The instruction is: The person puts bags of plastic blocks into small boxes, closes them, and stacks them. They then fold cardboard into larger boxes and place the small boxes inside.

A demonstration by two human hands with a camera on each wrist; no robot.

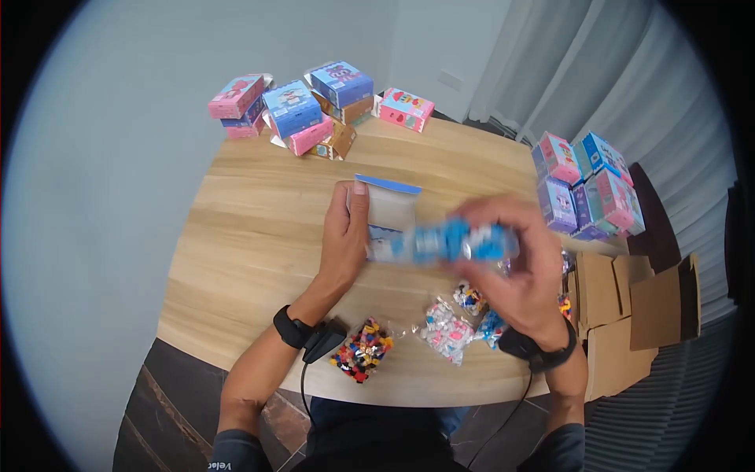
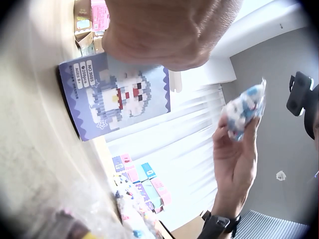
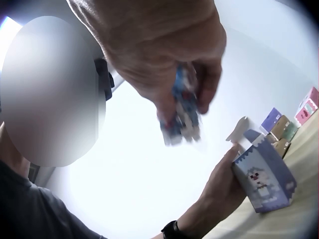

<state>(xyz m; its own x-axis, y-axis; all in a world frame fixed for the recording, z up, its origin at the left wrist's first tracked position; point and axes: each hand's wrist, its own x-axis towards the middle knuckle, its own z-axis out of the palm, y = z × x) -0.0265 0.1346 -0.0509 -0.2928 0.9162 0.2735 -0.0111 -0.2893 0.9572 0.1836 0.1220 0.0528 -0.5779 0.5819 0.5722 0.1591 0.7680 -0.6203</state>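
Observation:
The left hand [image 1: 344, 236] holds an upright blue-purple box [image 2: 117, 97] by its side; its top flap stands up and its inside shows in the head view. In the right wrist view the box [image 3: 264, 174] has a pixel figure on its face. Pinched between the right hand's [image 1: 515, 263] thumb and fingers is a clear bag of blue and white pieces [image 1: 452, 242], blurred, just right of the box's opening. The left wrist view shows this bag [image 2: 244, 110] in the right hand [image 2: 234, 162], apart from the box.
Stacked small boxes [image 1: 292, 108] stand at the back left, more boxes [image 1: 586, 185] at the right. Bags of mixed pieces [image 1: 362, 350] and of white-pink pieces [image 1: 447, 330] lie near the front edge. An open cardboard carton [image 1: 617, 354] is at the right.

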